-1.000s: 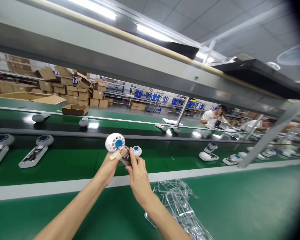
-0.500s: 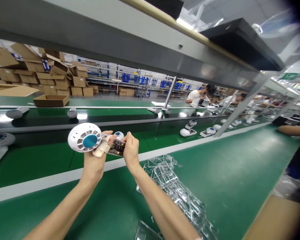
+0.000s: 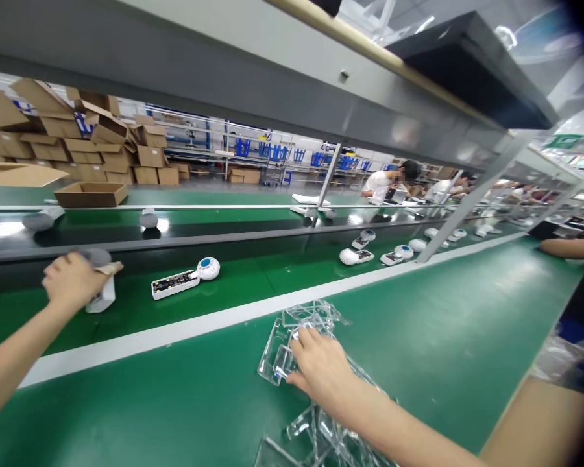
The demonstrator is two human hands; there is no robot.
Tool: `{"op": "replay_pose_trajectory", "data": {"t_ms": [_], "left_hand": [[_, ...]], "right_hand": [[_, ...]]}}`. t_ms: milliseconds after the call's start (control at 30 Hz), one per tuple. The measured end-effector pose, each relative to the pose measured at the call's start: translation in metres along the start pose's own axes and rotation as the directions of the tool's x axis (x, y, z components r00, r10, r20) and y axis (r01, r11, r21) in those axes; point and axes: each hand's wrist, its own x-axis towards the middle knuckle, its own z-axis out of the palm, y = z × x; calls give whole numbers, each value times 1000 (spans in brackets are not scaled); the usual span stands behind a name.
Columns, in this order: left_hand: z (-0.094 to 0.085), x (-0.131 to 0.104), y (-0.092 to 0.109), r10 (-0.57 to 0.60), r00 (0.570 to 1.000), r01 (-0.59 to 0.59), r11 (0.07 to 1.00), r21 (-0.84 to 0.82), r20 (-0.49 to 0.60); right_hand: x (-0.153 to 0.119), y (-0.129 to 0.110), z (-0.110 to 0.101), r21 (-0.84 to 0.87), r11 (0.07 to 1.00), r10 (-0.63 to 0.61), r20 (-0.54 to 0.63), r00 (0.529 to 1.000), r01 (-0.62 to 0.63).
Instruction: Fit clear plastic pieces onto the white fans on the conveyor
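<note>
On the left, my left hand [image 3: 73,280], a beige wrap on one finger, is closed around a white device with a round head and a flat handle [image 3: 102,297], at the green belt. The hand covers part of the device, and its head is blurred. Right of it lies a similar white device [image 3: 208,268], its handle open with a dark circuit board [image 3: 175,283] showing. My right hand [image 3: 321,363] reaches into a pile of clear plastic frames [image 3: 340,431], fingers curled over one clear plastic frame [image 3: 271,355] and thumb against its near edge.
More white devices [image 3: 355,257] sit along the belt to the right. A pale rail [image 3: 175,331] divides the belt from the green worktop [image 3: 175,408]. A slanted metal post [image 3: 460,211] and an overhead beam [image 3: 272,97] frame the line. A co-worker's arm [image 3: 569,247] is at right.
My left hand has carried the device left and down, away from my right hand. My right hand has let go of it and moved right and down onto the clear frames.
</note>
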Motion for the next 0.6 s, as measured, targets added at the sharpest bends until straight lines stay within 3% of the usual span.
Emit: {"op": "replay_pose_trajectory", "data": {"t_ms": [33,67,100,200,300,367,433,533,600], "left_hand": [[11,-5,4,134,991,-133,982,137,4],[27,-12,9,243,967,-255,938,235,77],[46,-18,16,294,933,-338,914,223,209],[109,-28,33,223,864,-352,909,223,451],[145,-25,39,111,863,-275,921,275,493],[150,-22,36,78,880,-230,933,276,468],[143,-22,31,69,896,-188,954,235,438],[121,-24,30,85,923,-129,987,95,375],[99,-24,36,97,945,-66,992,-107,314]], "right_hand": [[-4,-4,9,-60,998,-10,3,1000,10],[-7,-7,16,-84,996,-15,-4,1000,15],[-7,-9,19,-83,996,-19,-10,1000,18],[-3,-10,11,-4,997,-76,12,997,76],[1,-12,-17,110,981,-158,-37,987,161],[6,-25,-33,222,950,-190,-144,971,219],[12,-45,-36,345,890,-225,-232,946,297],[18,-73,-17,419,800,-352,-253,901,430],[16,-80,1,380,759,-483,-216,849,529]]}}
